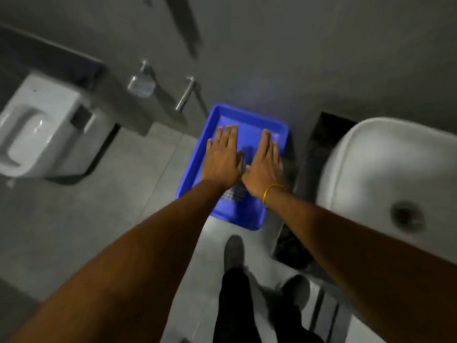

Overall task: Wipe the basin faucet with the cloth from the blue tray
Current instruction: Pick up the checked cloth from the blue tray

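Under the person's wrists, a dark checked cloth (235, 193) lies inside the blue tray (249, 117) on the floor, mostly hidden. Left hand (222, 159) and right hand (265, 164) are spread flat, fingers straight, grasping nothing. White basin (385, 169) sits at three o'clock of the tray; its faucet is not visible. Toilet (42, 125) at nine o'clock. Frame blurred.

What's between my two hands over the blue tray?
In the head view, a grey checked cloth shows in the gap between the left hand and the right hand, lying in the tray.
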